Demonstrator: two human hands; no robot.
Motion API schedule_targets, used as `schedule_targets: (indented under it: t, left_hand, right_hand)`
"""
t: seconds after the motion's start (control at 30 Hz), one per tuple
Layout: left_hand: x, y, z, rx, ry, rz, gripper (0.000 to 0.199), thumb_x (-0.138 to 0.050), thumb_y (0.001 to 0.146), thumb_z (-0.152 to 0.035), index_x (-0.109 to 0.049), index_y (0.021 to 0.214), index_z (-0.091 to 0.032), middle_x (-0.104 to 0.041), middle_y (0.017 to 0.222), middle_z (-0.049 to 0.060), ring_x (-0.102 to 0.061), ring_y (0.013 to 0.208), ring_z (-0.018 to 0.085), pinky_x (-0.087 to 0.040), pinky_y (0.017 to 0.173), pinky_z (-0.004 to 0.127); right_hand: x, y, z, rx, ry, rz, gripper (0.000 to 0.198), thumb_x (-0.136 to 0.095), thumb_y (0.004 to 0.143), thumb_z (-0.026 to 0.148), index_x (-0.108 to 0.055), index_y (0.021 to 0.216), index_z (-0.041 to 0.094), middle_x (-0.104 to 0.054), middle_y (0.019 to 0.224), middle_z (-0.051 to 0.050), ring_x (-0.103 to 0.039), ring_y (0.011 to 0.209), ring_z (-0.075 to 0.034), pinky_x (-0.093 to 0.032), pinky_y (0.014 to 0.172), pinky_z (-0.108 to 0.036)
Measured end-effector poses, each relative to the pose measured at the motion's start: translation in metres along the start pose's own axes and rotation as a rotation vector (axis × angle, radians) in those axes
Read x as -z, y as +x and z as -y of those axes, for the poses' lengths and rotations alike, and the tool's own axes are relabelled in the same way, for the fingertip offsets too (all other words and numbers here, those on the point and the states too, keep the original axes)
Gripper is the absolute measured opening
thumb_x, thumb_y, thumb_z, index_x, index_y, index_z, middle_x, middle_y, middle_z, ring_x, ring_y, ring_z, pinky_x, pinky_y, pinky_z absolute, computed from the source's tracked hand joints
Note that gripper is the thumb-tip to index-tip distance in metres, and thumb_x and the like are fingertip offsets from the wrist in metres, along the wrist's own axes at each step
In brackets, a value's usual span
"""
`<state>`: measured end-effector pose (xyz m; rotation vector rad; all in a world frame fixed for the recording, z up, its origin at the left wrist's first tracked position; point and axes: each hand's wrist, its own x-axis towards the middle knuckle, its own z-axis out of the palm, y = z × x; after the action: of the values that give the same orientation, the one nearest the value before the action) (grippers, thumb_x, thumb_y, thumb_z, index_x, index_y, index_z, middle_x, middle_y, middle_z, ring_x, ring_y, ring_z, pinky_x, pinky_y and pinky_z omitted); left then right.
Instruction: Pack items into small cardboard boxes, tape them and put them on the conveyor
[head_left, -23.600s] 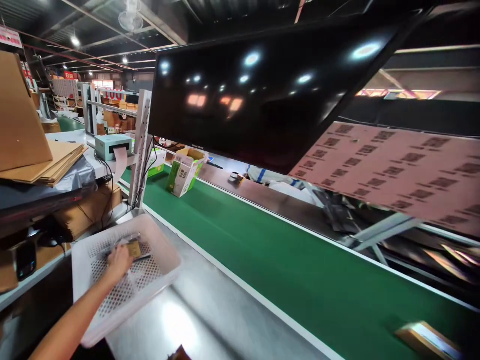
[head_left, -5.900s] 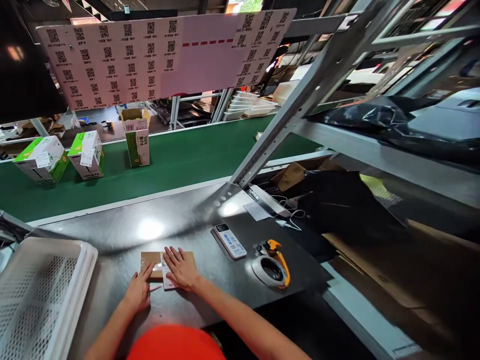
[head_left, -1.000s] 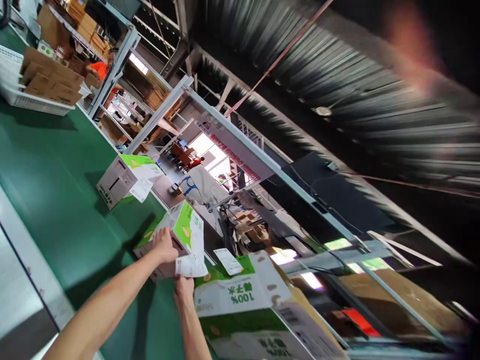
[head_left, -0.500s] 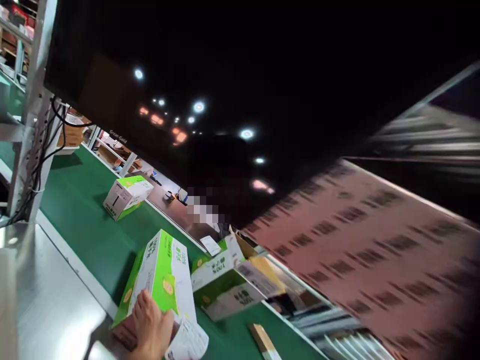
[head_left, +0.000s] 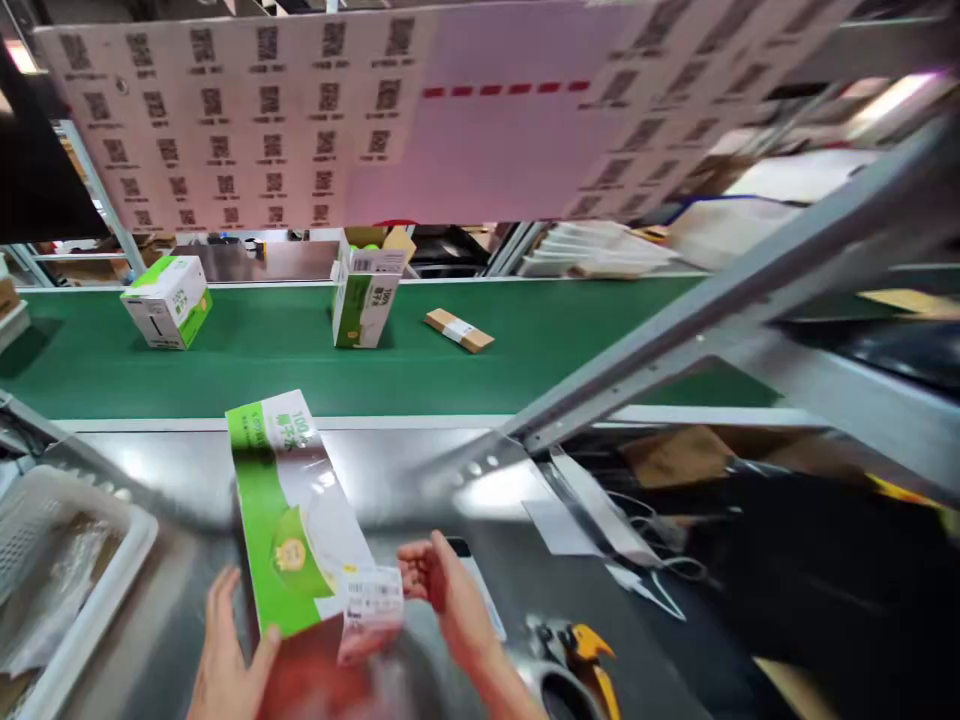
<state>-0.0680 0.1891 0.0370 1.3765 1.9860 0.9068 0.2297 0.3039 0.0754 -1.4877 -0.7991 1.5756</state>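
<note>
Cartons: three green-and-white in all; one held carton (head_left: pixel 292 510) in front, tilted over the metal surface (head_left: pixel 390 470); two on the green belt (head_left: pixel 525 340), a far-left carton (head_left: pixel 166 300) lying and a middle carton (head_left: pixel 364 300) upright with flaps open
Other pieces: one flat brown parcel (head_left: pixel 459 330) on the belt, right of the middle carton; one white basket (head_left: pixel 97 590) at the surface's left edge; one yellow tape dispenser (head_left: pixel 581 655) at lower right; one QR-code sheet (head_left: pixel 322 110) hanging overhead
Edges and room: held carton's far end just short of the belt's near edge; bare metal between carton and basket; slanting grey frame bar (head_left: pixel 720 310) crossing on the right; open belt between parcel and bar
Left hand (head_left: pixel 225 665): under the carton's near left corner, fingers spread and pressed against its side
Right hand (head_left: pixel 450 595): at the carton's right side, fingers (head_left: pixel 416 572) curled together on the white label (head_left: pixel 369 600) hanging from its near end
</note>
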Motion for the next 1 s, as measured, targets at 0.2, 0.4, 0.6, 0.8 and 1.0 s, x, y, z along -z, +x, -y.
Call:
schedule_targets:
  t: [0.2,0.4,0.6,0.8,1.0]
  left_hand:
    - [0.041,0.050,-0.066,-0.369,0.192,-0.080,0.050,-0.048,0.099,-0.040,-0.053,0.144,-0.017,-0.049,0.158,0.018,-0.043,0.152,0.033,-0.039,0.126,0.054]
    - [0.014,0.100,-0.116,-0.518,0.594,0.152,0.052,-0.043,0.101,-0.028,-0.056,0.150,-0.014,-0.041,0.168,0.019,-0.025,0.161,0.037,-0.018,0.130,0.067]
    - [0.003,0.110,-0.113,-0.557,0.663,0.106,0.055,-0.041,0.103,-0.030,-0.053,0.155,-0.015,-0.041,0.168,0.019,-0.032,0.158,0.038,-0.020,0.129,0.067]
    - [0.008,0.112,-0.109,-0.607,0.641,0.089,0.056,-0.040,0.105,-0.033,-0.053,0.155,-0.013,-0.040,0.168,0.021,-0.033,0.158,0.041,-0.022,0.128,0.068]
    - [-0.004,0.117,-0.099,-0.632,0.631,0.052,0.055,-0.040,0.103,-0.031,-0.055,0.154,-0.016,-0.044,0.166,0.020,-0.036,0.156,0.040,-0.024,0.127,0.066]
  right_hand:
    - [-0.007,-0.030,0.035,0.092,-0.456,0.146,0.037,-0.076,0.067,0.053,-0.059,0.062,0.021,-0.058,0.057,0.002,-0.052,0.055,-0.015,-0.038,0.053,-0.029]
    - [-0.035,-0.041,0.022,0.114,-0.385,-0.046,0.034,-0.076,0.062,0.049,-0.058,0.074,0.024,-0.067,0.069,-0.001,-0.063,0.067,-0.019,-0.045,0.058,-0.029]
    - [-0.051,-0.053,0.032,0.163,-0.423,-0.170,0.037,-0.075,0.063,0.049,-0.048,0.055,0.024,-0.049,0.050,0.003,-0.048,0.054,-0.014,-0.032,0.050,-0.026]
    - [-0.063,-0.056,0.043,0.148,-0.450,-0.151,0.031,-0.075,0.063,0.042,-0.058,0.052,0.018,-0.049,0.049,0.003,-0.045,0.051,-0.012,-0.028,0.049,-0.025]
    - [-0.080,-0.071,0.072,0.282,-0.429,-0.167,0.016,-0.072,0.055,0.025,-0.062,0.046,0.016,-0.050,0.045,0.002,-0.043,0.047,-0.011,-0.027,0.047,-0.026]
